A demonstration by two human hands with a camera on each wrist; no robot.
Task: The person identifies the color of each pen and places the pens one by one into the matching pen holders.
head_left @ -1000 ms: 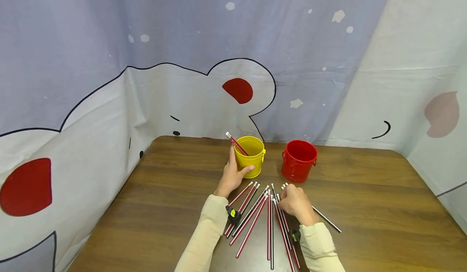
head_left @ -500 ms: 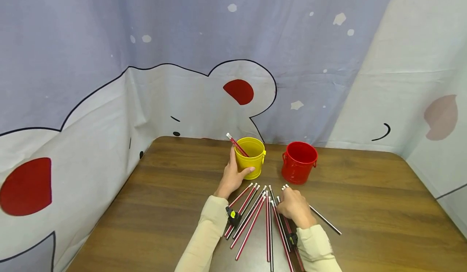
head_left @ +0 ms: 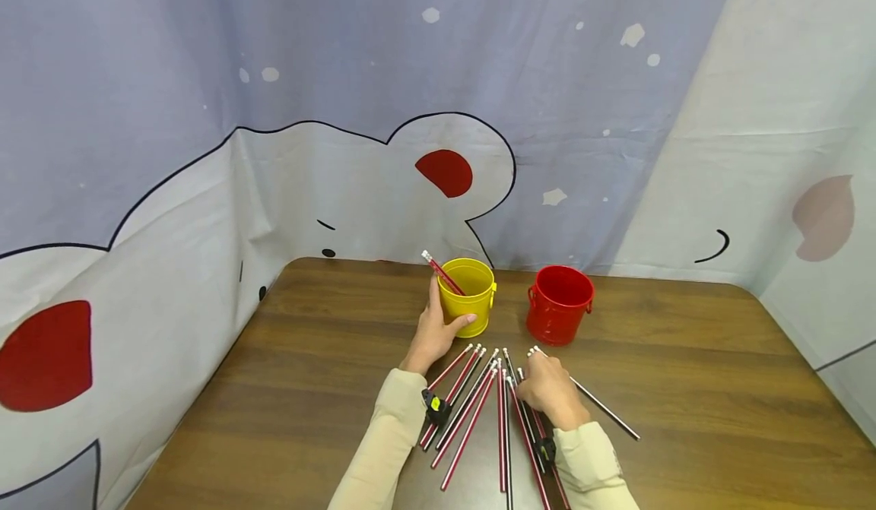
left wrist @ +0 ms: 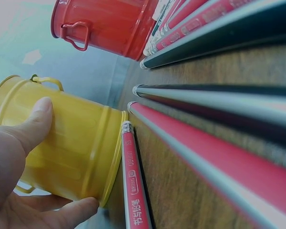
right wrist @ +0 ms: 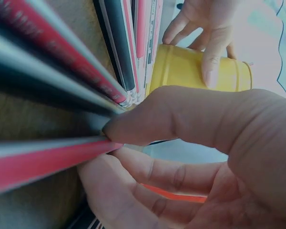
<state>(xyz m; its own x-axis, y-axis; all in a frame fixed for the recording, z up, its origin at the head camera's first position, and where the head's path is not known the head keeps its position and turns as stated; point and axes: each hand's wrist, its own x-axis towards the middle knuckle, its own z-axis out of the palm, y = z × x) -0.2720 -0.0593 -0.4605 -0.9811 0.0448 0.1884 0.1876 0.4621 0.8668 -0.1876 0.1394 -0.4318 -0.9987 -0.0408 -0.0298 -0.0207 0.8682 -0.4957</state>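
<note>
My left hand (head_left: 433,335) grips the side of a small yellow bucket (head_left: 472,316), thumb across its front and fingers round its left and lower side. A red striped pencil (head_left: 446,276) leans in that bucket, its white eraser end above the rim. Low over the table, my right hand (head_left: 553,394) pinches a red striped pencil (right wrist: 47,164) between thumb and fingers near its end. Red and black striped pencils (head_left: 465,430) lie fanned out between both hands, eraser ends toward the buckets. White eraser tips (head_left: 534,350) show just beyond the right knuckles.
A red bucket (head_left: 557,320) stands right of the yellow one, beyond my right hand. One black striped pencil (head_left: 607,410) lies slantwise at the right of that hand. A printed curtain (head_left: 383,191) hangs along the back edge of the wooden table (head_left: 698,373).
My right hand has shifted slightly left and nearer, and the pencils beside it have moved a little left. More of the black pencil at the right shows. The left hand stays on the yellow bucket.
</note>
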